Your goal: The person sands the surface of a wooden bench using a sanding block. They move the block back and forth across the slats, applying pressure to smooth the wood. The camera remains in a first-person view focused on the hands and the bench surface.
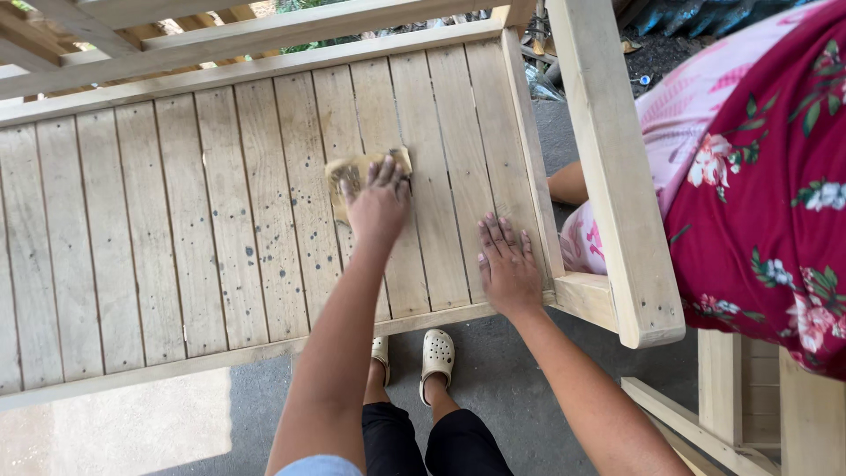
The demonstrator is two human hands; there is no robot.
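My left hand presses flat on a tan sheet of sandpaper lying on the slatted seat of a bare wooden bench. The slats under and around it carry dark specks. My right hand rests palm down with fingers spread on the right end of the seat, next to the side rail, and holds nothing.
A thick wooden armrest beam runs along the bench's right side. A person in a red and pink floral garment stands just right of it, an arm behind the beam. My feet in white clogs stand on grey concrete below the seat's front edge.
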